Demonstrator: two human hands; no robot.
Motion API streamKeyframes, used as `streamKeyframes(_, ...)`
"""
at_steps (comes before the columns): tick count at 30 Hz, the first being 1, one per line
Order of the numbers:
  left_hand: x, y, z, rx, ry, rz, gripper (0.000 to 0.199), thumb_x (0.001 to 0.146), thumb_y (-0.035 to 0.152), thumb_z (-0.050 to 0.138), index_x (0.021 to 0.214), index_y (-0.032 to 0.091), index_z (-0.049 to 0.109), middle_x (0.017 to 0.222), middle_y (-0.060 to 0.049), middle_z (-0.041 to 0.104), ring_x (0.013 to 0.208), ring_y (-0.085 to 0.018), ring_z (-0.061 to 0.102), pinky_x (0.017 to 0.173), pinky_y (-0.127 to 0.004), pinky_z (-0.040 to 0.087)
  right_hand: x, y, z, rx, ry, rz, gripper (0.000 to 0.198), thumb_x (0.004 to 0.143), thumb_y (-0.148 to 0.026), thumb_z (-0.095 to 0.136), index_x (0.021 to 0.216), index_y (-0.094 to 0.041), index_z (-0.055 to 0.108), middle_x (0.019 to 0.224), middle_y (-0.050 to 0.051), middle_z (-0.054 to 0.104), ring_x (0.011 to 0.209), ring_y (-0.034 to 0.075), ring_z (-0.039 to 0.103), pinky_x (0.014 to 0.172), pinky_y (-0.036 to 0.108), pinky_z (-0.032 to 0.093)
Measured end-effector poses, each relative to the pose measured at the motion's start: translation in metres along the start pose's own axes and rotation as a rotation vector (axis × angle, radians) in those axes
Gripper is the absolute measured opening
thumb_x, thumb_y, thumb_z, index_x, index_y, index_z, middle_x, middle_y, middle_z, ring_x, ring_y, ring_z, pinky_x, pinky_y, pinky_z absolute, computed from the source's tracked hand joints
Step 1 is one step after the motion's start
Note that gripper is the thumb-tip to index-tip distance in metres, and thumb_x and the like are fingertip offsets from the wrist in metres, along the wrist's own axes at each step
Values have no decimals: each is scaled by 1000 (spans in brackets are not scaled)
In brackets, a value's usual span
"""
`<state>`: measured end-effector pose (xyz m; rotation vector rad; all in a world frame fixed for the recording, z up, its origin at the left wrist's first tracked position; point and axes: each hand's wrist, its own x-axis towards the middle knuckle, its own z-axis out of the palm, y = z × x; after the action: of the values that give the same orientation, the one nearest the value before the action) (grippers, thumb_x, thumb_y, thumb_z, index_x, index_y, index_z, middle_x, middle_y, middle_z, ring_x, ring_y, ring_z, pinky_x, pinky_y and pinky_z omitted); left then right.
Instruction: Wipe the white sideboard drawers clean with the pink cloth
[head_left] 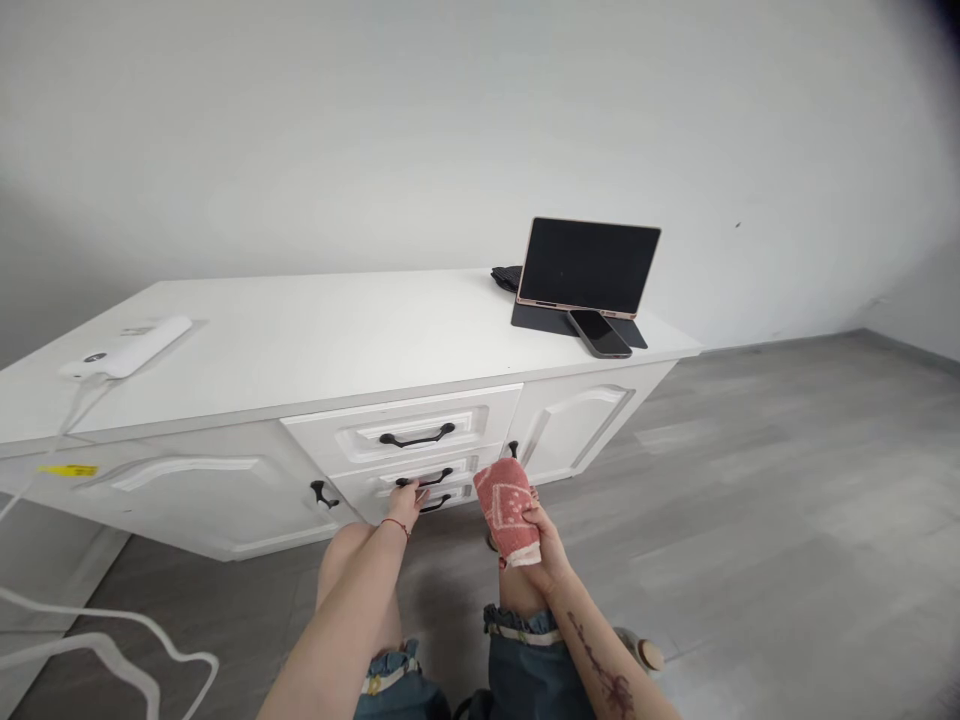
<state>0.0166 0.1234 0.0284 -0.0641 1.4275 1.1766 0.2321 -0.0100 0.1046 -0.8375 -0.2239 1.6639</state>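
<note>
Along the front of the white sideboard (352, 330), the head view shows the left hand (407, 499) with its fingers at the left end of the middle black drawer handle (433, 480); I cannot tell whether they grip it. Before the sideboard, where its drawers meet its right door, the right hand (547, 545) is closed around a folded red-and-white towel (508, 508). On the sideboard's surface, toward its right end, stands a flat portable screen (590, 263), a smartphone (599, 334) lying at its foot.
</note>
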Motion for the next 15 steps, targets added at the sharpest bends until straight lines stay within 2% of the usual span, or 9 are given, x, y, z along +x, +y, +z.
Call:
streamKeyframes(4, -7, -1, -13, 25, -21, -38, 24, 78, -5, 61, 79, 19, 58, 78, -7, 69, 76, -19, 71, 68, -33, 62, -2, -4, -1, -30, -21, -6, 16, 65, -27, 68, 74, -26, 55, 65, -4, 63, 49, 19, 58, 40, 29, 43)
streamKeyframes(8, -18, -8, -31, 29, -52, -61, 26, 77, -7, 61, 72, 18, 58, 82, -10, 70, 91, -25, 72, 74, -34, 61, -7, -16, -5, -17, 19, -33, 22, 61, -26, 72, 74, -25, 55, 65, -3, 64, 52, 19, 59, 43, 31, 46)
streamKeyframes(10, -24, -15, -38, 22, -73, -52, 26, 78, -7, 60, 70, 18, 57, 77, -8, 68, 87, -23, 72, 74, -32, 61, -11, -23, -6, -14, 81, -66, 26, 55, -23, 75, 73, -24, 56, 63, -4, 64, 52, 18, 58, 45, 30, 47)
streamKeyframes(12, -30, -24, -44, 14, -92, -30, 26, 80, -6, 60, 70, 18, 55, 71, -4, 65, 74, -16, 70, 70, -27, 60, -15, -29, -8, -61, 121, -106, 26, 54, -22, 76, 71, -23, 56, 60, -5, 63, 51, 17, 58, 48, 29, 48)
streamKeyframes(15, -37, -36, -53, 11, -116, 0, 26, 82, -6, 59, 73, 18, 53, 68, 1, 62, 60, -9, 64, 65, -23, 58, -21, -31, -12, -172, 87, -79, 20, 62, -29, 76, 71, -21, 60, 55, -4, 61, 49, 16, 57, 53, 31, 51)
